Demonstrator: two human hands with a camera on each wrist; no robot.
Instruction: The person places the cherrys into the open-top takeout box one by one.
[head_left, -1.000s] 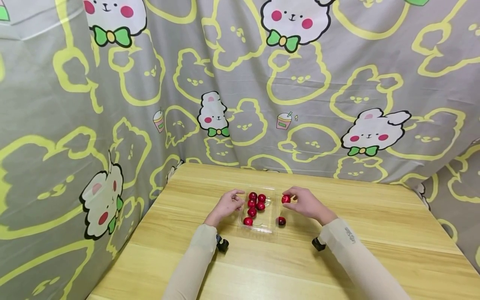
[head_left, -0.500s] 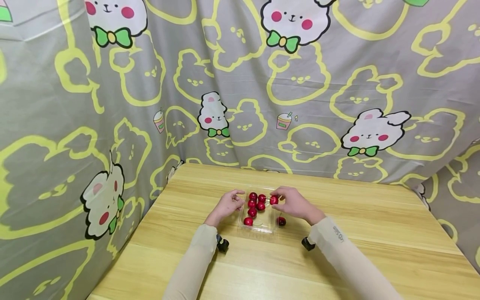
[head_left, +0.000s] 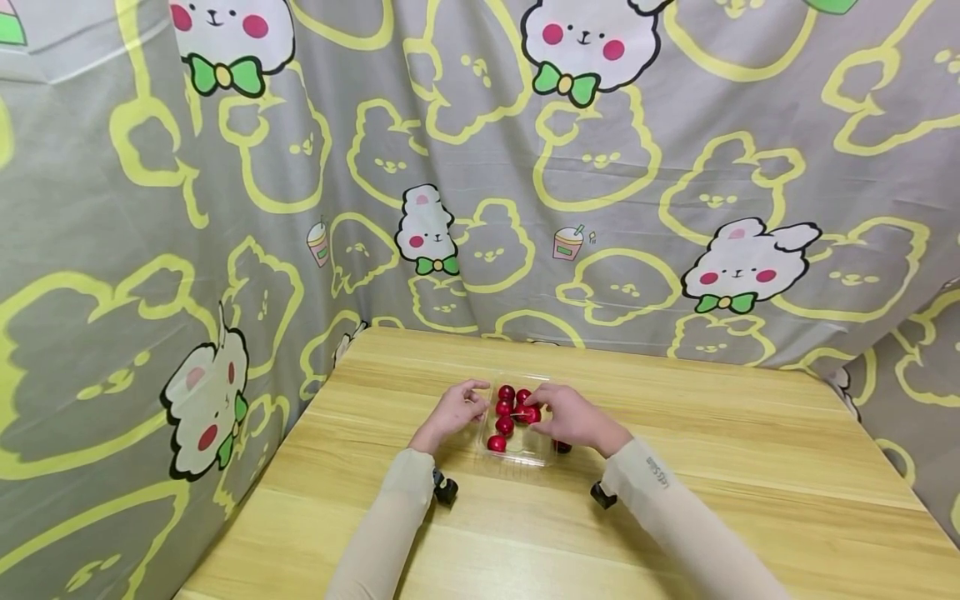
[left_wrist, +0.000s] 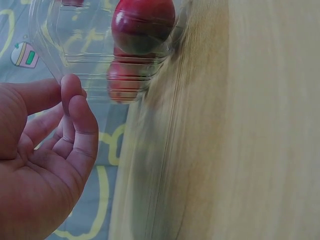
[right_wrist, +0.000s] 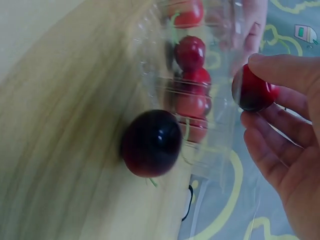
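Observation:
A clear plastic box (head_left: 517,459) lies on the table with several red cherries (head_left: 505,426) in it, mostly along its left side. My left hand (head_left: 453,410) is at the box's left side; in the left wrist view its thumb and fingers pinch the rim (left_wrist: 56,70). Over the box, my right hand (head_left: 568,415) holds a red cherry (right_wrist: 254,90) between thumb and fingers. A darker cherry (right_wrist: 151,143) with a short green stem sits on the table just outside the box's right wall, partly hidden by the right hand in the head view.
The wooden table (head_left: 420,533) reaches back to a grey curtain (head_left: 480,167) with yellow animal outlines, which also hangs along the left and right. A small black device (head_left: 603,495) is worn on each wrist.
My right hand has carried its cherry leftward from beside the box to over the box's inside, then slightly nearer me. The left hand has stayed at the box's left edge.

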